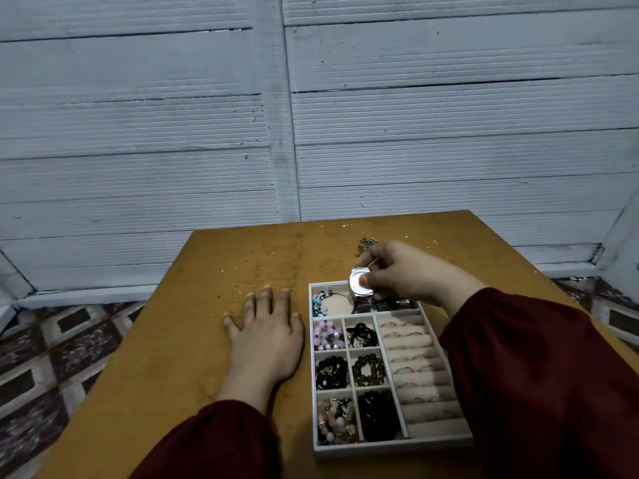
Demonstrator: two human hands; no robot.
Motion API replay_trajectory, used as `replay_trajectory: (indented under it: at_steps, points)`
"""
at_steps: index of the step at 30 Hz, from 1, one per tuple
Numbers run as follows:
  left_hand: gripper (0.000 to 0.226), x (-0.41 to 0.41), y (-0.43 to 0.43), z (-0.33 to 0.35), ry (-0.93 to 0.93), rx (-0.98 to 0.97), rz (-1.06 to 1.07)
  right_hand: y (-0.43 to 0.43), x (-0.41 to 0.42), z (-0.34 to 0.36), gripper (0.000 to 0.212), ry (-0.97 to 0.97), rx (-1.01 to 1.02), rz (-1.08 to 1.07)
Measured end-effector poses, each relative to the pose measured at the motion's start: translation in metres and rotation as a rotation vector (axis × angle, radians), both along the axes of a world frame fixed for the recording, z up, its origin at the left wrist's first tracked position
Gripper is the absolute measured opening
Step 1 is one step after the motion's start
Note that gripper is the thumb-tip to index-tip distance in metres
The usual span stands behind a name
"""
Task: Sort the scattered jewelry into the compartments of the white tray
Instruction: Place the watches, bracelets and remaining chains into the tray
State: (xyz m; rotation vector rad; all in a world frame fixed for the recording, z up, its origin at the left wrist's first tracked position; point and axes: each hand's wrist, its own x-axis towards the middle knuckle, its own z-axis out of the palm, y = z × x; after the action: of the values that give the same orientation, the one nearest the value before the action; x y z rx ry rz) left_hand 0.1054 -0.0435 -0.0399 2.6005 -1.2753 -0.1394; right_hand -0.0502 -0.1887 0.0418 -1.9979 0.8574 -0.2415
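Your right hand [397,271] has its fingers curled round a silver watch [359,283], thumb on the face, holding it over the long far compartment of the white tray [390,447], with the strap reaching down into it. The tray sits on the right half of the table [173,340], toward its near edge, with beaded bracelets [332,373] in its small compartments and rings [415,361] along its right section. Your left hand [266,337] lies flat just left of the tray, fingers straight and spread, holding nothing. A dark chain [366,243] lies loose near the far edge.

White tray [390,448], bead bracelets [332,373] in small compartments, rings [409,369] in slotted rows; silver watch [360,283] above far compartment
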Motion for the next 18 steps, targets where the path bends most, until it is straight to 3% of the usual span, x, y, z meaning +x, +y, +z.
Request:
replay_trajectory:
  at_steps: [8,14,18]
  points:
    - [0.055,0.000,-0.001,0.001,0.002,0.006,0.002,-0.005,-0.001,0.008,0.010,-0.023,0.155,0.046]
    - [0.054,0.000,0.000,0.000,0.011,-0.005,0.008,-0.007,0.007,-0.002,0.013,0.045,-0.010,-0.013]
    - [0.054,0.000,-0.001,0.000,0.011,-0.009,0.007,-0.004,0.013,-0.006,0.014,0.061,-0.222,-0.035]
